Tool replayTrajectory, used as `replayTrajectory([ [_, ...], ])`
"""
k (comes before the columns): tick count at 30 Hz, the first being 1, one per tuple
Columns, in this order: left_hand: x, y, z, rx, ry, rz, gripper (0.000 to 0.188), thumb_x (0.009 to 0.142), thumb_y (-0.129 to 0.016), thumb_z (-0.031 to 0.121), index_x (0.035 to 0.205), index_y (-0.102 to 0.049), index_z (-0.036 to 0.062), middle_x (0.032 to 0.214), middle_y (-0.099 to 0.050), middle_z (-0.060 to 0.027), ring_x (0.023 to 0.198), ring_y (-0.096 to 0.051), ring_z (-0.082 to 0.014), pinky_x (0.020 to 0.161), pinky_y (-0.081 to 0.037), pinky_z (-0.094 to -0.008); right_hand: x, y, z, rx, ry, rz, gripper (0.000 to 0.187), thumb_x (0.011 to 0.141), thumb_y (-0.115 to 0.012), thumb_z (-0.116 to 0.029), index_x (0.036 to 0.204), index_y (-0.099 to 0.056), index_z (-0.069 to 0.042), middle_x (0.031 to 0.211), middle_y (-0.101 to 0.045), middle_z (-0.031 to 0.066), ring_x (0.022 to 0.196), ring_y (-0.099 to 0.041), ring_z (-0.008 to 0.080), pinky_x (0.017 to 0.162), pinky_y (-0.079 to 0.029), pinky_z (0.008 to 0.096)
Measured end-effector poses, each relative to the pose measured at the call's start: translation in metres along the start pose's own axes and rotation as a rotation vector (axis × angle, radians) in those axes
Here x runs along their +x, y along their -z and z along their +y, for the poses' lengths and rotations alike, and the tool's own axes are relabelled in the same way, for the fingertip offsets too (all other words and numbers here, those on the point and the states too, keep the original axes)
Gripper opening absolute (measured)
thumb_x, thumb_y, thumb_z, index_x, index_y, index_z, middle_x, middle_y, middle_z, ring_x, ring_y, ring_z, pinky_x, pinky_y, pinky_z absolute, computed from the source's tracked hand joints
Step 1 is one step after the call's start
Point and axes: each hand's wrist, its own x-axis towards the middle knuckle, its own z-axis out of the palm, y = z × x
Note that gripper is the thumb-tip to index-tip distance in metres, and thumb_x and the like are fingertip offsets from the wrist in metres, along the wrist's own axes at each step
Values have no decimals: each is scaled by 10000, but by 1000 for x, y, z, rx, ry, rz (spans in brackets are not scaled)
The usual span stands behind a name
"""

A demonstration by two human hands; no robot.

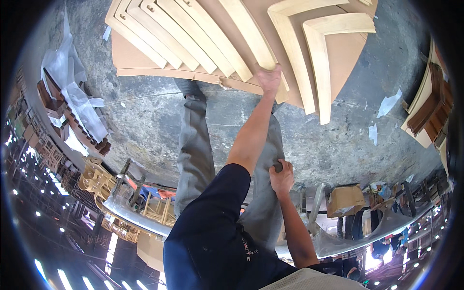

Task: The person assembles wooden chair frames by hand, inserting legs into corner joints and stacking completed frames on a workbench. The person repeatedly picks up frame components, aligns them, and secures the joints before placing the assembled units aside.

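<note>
My left hand point(269, 80) is reached out far ahead, closed round the near end of a pale, curved wooden furniture part point(251, 36). That part lies among similar parts on a cardboard sheet point(145, 60). Close to my right knee, my right hand point(282, 178) is curled with a small dark rounded thing point(278, 167) at its fingers; its kind is too small to make out. To the right of my left hand lie two angled, L-shaped wooden frame pieces point(290, 48). Several slanted parts point(183, 41) lie in a row to its left.
Dark wooden pieces point(60, 104) with plastic wrap point(79, 89) lie on the grey floor at left. Brown wooden parts point(432, 99) stand at the right edge. Plastic scraps point(388, 103) litter the floor. Behind me are a cardboard box point(346, 200) and wooden chair frames point(94, 179).
</note>
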Motion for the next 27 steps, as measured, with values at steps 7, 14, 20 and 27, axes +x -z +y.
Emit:
replayTrajectory([
  [7,27,76,-28,598,-3,173,823,728,-793,303,1343,-390,-67,1319,-435,-273,1191,-494,-426,1026,-414,-464,-4,-5,-15,-49,3,5,481,774,-638,-310,1229,-610,-155,1277,-559,105,1160,-563,328,914,-477,503],
  [14,78,135,-52,470,330,-78,604,704,-743,216,1181,-530,-87,1147,-571,-258,967,-628,-375,827,-513,-437,-7,-13,-27,-72,28,61,453,768,-634,-314,1181,-638,-128,1223,-579,111,1078,-601,347,887,-482,504],
  [20,80,98,-71,706,309,293,648,651,-797,263,1115,-506,-83,1128,-560,-262,1095,-566,-390,928,-464,-431,-9,-16,-40,-118,32,60,464,768,-636,-323,1192,-632,-134,1222,-575,112,1078,-601,344,884,-484,495],
  [27,74,91,-24,618,207,200,623,648,-826,272,1080,-502,-39,1064,-602,-241,998,-591,-417,925,-454,-484,-13,-25,-38,-156,-5,55,475,773,-632,-315,1215,-617,-143,1231,-569,112,1122,-578,339,899,-480,491],
])
